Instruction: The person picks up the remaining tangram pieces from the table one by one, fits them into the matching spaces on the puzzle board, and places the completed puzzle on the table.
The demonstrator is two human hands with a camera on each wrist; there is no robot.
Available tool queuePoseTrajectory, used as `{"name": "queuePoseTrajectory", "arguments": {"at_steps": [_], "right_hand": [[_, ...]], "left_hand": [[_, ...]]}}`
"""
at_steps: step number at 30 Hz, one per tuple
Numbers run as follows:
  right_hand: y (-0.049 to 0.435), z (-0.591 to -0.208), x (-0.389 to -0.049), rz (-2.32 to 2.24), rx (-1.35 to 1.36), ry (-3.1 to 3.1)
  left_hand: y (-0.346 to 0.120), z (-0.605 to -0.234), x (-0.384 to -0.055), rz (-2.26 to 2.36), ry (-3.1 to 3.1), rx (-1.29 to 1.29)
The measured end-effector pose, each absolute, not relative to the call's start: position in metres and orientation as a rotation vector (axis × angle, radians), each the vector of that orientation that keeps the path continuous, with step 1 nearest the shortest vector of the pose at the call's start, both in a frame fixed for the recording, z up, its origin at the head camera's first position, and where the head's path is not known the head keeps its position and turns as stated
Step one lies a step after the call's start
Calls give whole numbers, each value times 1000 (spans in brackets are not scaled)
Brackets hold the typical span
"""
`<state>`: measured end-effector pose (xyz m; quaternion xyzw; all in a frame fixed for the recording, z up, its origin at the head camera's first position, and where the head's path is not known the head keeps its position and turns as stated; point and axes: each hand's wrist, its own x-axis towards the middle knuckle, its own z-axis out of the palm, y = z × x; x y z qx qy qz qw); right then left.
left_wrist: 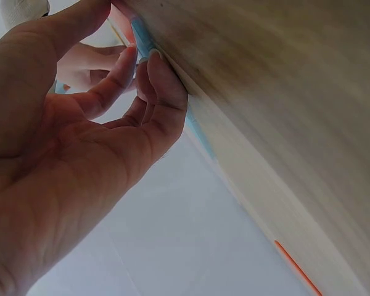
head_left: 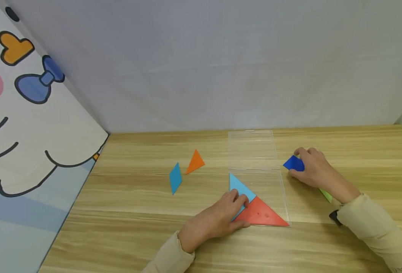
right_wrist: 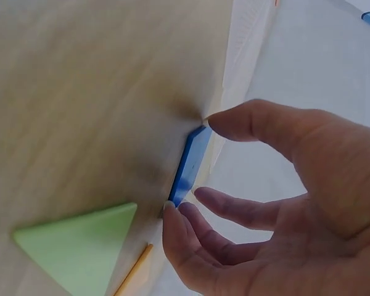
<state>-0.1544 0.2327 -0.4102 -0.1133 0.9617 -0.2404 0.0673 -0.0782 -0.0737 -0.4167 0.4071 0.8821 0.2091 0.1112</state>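
Observation:
My left hand has its fingers bent onto a light blue triangle tile, with the thumb by the lower edge of a red triangle tile. Both tiles sit side by side in the lower half of a clear plastic case. Farther right, my right hand pinches a dark blue square-looking tile by its edges between thumb and fingers. A green triangle tile lies below that hand, mostly covered by the forearm in the head view.
An orange triangle and a blue parallelogram lie left of the case. Near the green tile is a thin orange-yellow piece, seen edge-on. A pale cloth wall stands behind the wooden table.

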Motion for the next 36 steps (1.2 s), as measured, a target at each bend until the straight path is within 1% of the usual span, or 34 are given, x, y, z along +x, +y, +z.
{"name": "queuePoseTrajectory", "arguments": {"at_steps": [13,36], "right_hand": [[234,-407,-159,-674,-342,2858],[238,-402,-160,-564,-573,2870]], "left_hand": [[-75,-416,-77,616,2588,1183],[-75,-417,-78,608,2594,1197]]}}
